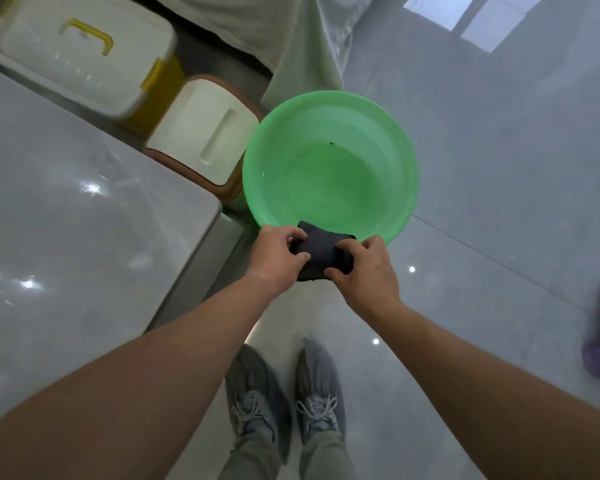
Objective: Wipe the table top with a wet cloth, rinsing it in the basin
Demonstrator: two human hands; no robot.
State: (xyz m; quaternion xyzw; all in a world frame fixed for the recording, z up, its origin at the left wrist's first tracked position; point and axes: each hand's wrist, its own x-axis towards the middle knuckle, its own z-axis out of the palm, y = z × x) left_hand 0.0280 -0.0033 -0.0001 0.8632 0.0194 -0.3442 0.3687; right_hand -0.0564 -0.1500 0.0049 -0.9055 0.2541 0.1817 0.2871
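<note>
Both the left hand and right hand grip the dark cloth bunched above the near rim of the green basin; soft, likely soggy, best held by its ends.

The basin is bright mint green, the cloth dark charcoal grey, and the table top pale grey with faint veining. The large storage box has a white lid with a yellow handle and latch; the smaller box has a cream lid on a brown base. The floor tiles are pale grey and the sneakers grey with lighter laces.
</note>
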